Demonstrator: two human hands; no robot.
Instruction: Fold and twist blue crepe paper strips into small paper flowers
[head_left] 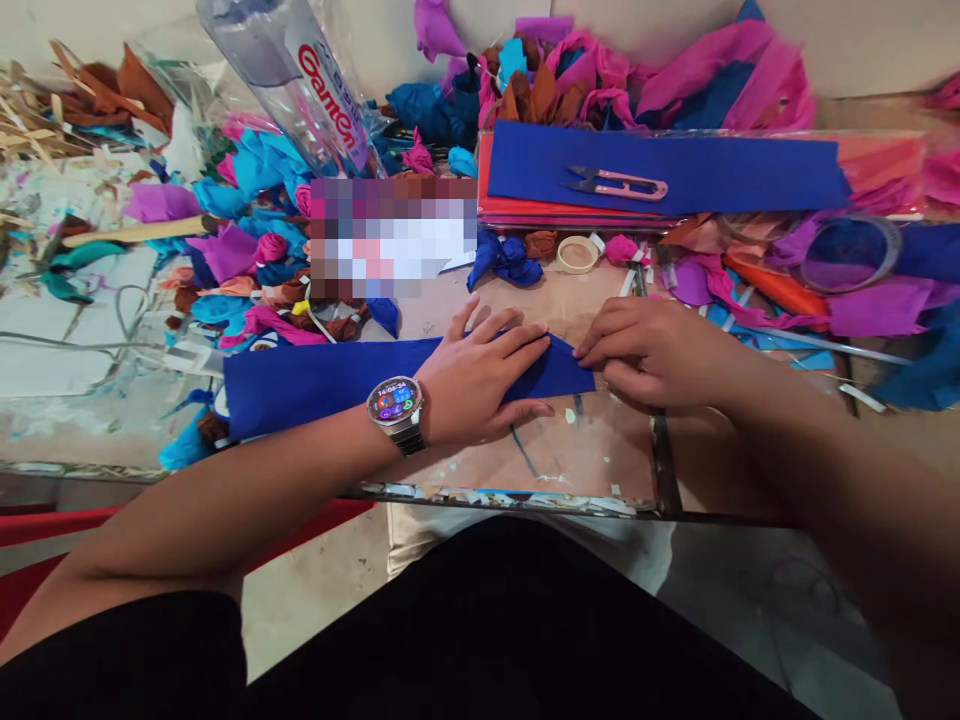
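Note:
A long dark blue strip of paper or fabric point(322, 385) lies across the tabletop in front of me. My left hand point(487, 375), a watch point(395, 402) on its wrist, rests flat on the strip with the fingers spread. At the strip's right end my right hand point(649, 355) has its thumb and fingertips closed on the corner, where the edge slopes as if folded. Beyond the hands, a pair of thread snips point(615, 183) lies on another blue strip point(720, 170), which sits on a stack of red sheets in clear wrapping point(885, 165).
A large water bottle point(292, 80) stands at the back left. Crumpled blue, pink and purple pieces point(247, 230) crowd the left, back and right. Tape rolls point(577, 254) lie behind my hands and at the right. The table's front edge point(510, 495) runs close to my body.

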